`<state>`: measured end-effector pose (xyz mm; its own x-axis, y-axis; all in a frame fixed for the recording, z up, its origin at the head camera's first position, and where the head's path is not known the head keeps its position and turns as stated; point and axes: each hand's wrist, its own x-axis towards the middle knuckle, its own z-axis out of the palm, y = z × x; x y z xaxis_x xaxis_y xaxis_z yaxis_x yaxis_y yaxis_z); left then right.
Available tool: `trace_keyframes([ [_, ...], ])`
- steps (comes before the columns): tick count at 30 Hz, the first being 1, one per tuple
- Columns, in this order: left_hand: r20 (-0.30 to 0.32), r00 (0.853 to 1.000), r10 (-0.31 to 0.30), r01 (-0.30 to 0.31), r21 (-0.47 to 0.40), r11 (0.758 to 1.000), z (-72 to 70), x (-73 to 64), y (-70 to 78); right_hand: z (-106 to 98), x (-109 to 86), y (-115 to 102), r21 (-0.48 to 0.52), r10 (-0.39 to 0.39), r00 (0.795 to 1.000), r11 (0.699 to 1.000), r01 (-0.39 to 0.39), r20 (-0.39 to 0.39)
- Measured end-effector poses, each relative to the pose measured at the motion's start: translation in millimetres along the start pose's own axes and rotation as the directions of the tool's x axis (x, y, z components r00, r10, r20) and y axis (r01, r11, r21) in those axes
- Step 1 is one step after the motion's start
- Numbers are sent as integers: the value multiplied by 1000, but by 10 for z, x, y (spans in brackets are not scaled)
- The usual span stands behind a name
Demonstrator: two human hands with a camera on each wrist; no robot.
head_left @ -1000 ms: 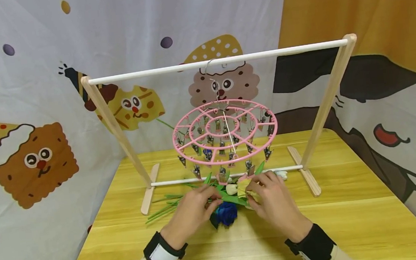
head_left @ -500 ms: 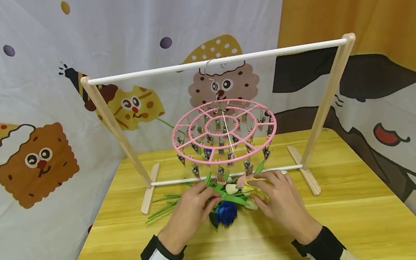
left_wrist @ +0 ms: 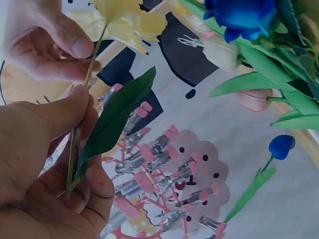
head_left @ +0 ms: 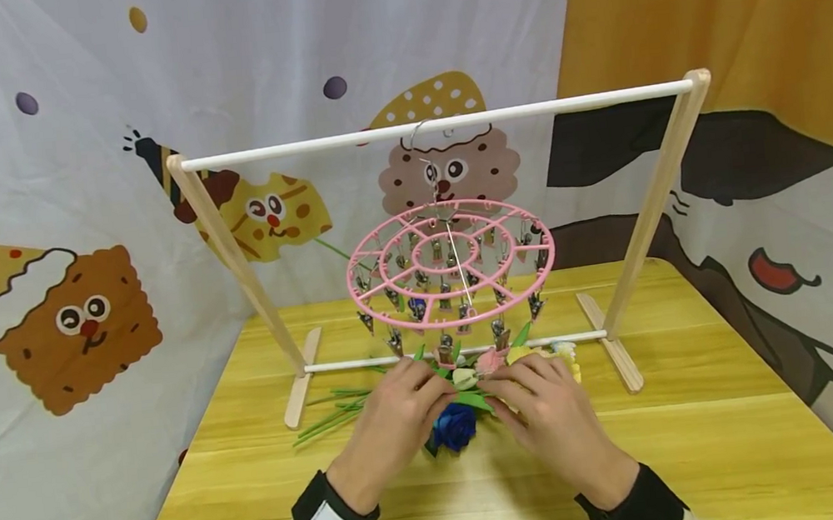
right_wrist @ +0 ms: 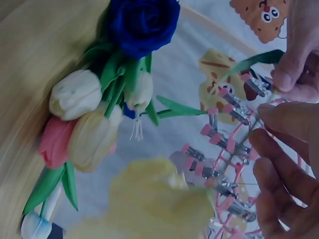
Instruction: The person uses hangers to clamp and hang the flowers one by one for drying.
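A yellow artificial flower (left_wrist: 134, 25) is held by its thin stem in front of me, its bloom to the right. My left hand (head_left: 399, 408) pinches the lower stem, beside a long dark green leaf (left_wrist: 119, 114) in the left wrist view. Closer to the bloom, the thumb and fingers of my right hand (head_left: 552, 414) pinch the same stem. Beneath the hands lies a bunch of artificial flowers, among them a blue rose (head_left: 455, 426), a white tulip (right_wrist: 75, 94) and a pink tulip (right_wrist: 54, 142). The hands partly cover the bunch in the head view.
A pink round clip hanger (head_left: 456, 321) with several metal clips hangs from the white rod (head_left: 300, 147) of a wooden stand (head_left: 235, 252). A blue tulip (left_wrist: 281, 148) is attached at the hanger. Green stems (head_left: 327, 423) spread leftward over the wooden table (head_left: 243, 494).
The right hand's fingers have shifted from the yellow bloom leftward onto the stem, nearer the left hand. The yellow bloom now shows behind the right hand. The left hand has moved slightly right.
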<state>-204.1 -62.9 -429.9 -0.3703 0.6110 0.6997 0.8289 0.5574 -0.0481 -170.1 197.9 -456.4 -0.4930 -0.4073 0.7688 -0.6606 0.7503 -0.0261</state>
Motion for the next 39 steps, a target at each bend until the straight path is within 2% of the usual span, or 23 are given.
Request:
trace_keyframes([
  [7, 4, 1000, -20, 20, 6, 1000, -48, 47, 83, 78, 90, -45, 76, -9, 1000, 997, 8, 12],
  [12, -8, 999, -49, 49, -27, 998, -63, 53, 99, 90, 117, -40, 90, -9, 1000, 996, 12, -28],
  [16, -36, 995, -93, 89, -104, 991, -78, 47, 76, 56, 135, -38, 87, -6, 999, 996, 11, -54],
  [21, -73, 983, -169, 147, -246, 958, -120, 49, 20, -36, 146, -6, 61, 8, 998, 998, -5, -59],
  [25, -111, 977, -182, 142, -295, 945, -127, 70, -22, -125, 166, 45, 56, 25, 998, 998, -22, -58],
  [30, -149, 969, -195, 139, -321, 937, -117, 112, -24, -225, 205, 93, 167, 96, 994, 982, -87, -47],
  [39, -107, 957, -269, 224, -313, 923, -130, 199, 16, -303, 261, 96, 302, 201, 976, 938, -168, -81],
])
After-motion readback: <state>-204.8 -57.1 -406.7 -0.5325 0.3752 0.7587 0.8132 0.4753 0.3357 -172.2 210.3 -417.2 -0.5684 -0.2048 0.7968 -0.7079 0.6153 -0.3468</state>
